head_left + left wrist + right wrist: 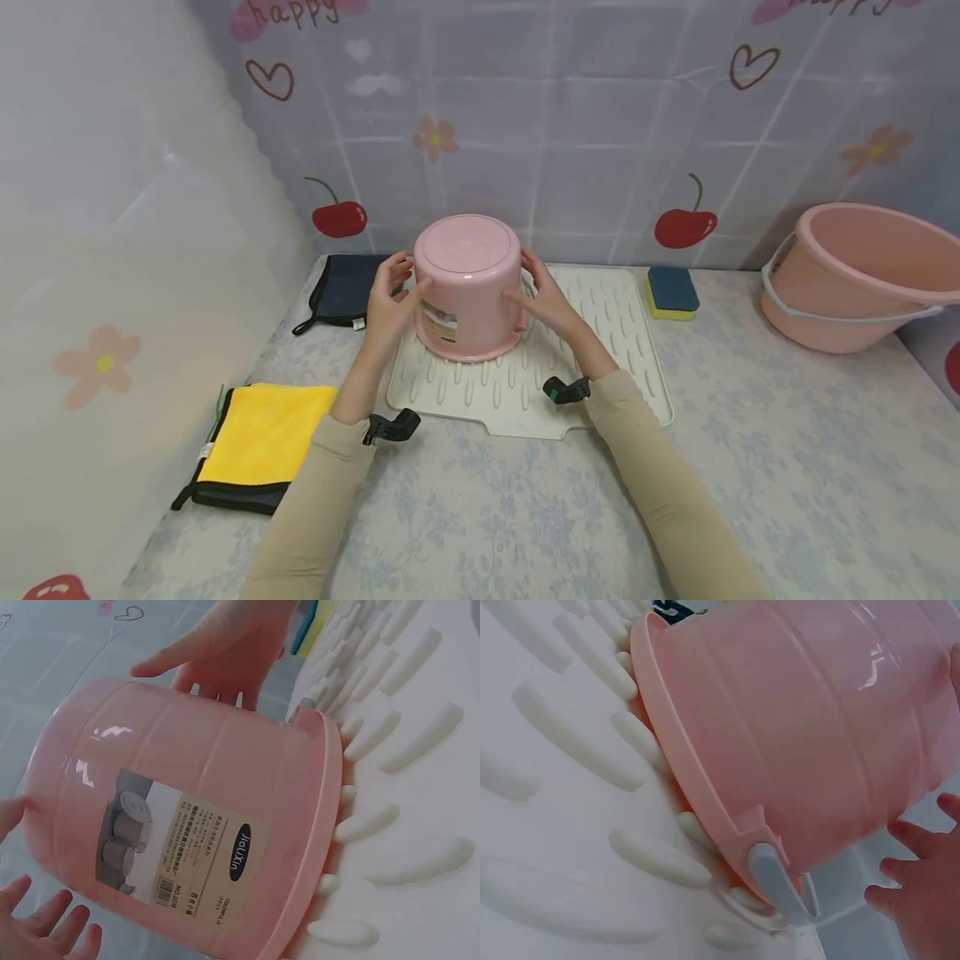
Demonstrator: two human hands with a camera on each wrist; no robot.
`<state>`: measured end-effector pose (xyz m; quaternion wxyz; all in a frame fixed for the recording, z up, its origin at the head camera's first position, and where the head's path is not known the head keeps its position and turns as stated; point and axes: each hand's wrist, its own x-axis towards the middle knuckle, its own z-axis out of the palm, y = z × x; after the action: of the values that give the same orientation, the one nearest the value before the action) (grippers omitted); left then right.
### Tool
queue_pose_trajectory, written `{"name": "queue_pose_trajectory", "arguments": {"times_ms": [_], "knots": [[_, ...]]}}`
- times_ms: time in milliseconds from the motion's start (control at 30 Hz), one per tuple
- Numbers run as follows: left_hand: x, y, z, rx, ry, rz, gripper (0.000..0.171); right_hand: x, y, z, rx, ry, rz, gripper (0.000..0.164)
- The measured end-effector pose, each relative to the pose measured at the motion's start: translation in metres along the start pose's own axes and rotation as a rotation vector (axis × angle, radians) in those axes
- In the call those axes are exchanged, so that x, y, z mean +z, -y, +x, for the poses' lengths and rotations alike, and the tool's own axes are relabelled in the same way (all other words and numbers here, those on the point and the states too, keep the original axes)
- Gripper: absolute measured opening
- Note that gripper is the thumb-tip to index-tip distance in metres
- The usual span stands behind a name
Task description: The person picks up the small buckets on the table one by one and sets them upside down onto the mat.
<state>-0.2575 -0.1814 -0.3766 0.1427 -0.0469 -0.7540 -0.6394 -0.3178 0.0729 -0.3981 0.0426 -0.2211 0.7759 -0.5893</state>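
Observation:
A pink bucket (468,308) stands upside down, its rim on a cream drying mat (517,400) with raised ridges. A printed label (180,862) is stuck on its side, and a grey handle (776,881) shows by the rim in the right wrist view. My left hand (392,302) is at the bucket's left side, thumb at the wall near the base and other fingers spread beside it. On the opposite side is my right hand (551,304), its fingers loosely extended close along the wall.
A second pink bucket (832,304) stands upright at the far right. Beside the mat lies a blue and yellow sponge (672,292). To the left are a dark folded cloth (348,287) and a yellow cloth (270,433). A patterned wall covering (592,167) rises behind.

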Motion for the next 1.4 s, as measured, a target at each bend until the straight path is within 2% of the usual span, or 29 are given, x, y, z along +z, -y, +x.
{"name": "queue_pose_trajectory", "arguments": {"times_ms": [133,267,367,467,667,800,967,1167,1300,1400], "knots": [[-0.004,0.002,0.002,0.013,-0.062,-0.024,0.049,-0.008,0.023,-0.010,-0.013,-0.020,-0.046,0.071],[-0.011,-0.010,-0.002,0.069,-0.099,-0.016,0.041,-0.026,0.033,-0.017,-0.059,-0.079,-0.071,0.065],[-0.014,-0.021,-0.007,0.110,-0.094,-0.007,0.038,-0.048,0.030,-0.023,-0.087,-0.139,-0.067,0.062],[-0.012,-0.033,-0.013,0.135,-0.060,0.004,0.037,-0.075,0.019,-0.032,-0.093,-0.232,-0.114,0.060],[-0.003,-0.050,-0.027,0.168,0.063,0.053,0.033,-0.128,0.018,-0.066,-0.061,-0.461,-0.234,0.052],[0.000,-0.053,-0.033,0.167,0.152,0.101,0.031,-0.165,0.016,-0.088,-0.008,-0.627,-0.311,0.049],[0.002,-0.051,-0.037,0.139,0.216,0.141,0.030,-0.200,0.016,-0.117,0.000,-0.864,-0.280,0.042],[0.007,-0.051,-0.038,0.146,0.253,0.156,0.028,-0.232,0.019,-0.144,-0.002,-1.067,-0.173,0.034],[0.011,-0.052,-0.042,0.132,0.296,0.176,0.029,-0.245,0.018,-0.157,0.010,-1.206,-0.246,0.034],[0.015,-0.050,-0.045,0.134,0.333,0.201,0.030,-0.253,0.016,-0.165,0.087,-1.316,-0.302,0.038]]}}
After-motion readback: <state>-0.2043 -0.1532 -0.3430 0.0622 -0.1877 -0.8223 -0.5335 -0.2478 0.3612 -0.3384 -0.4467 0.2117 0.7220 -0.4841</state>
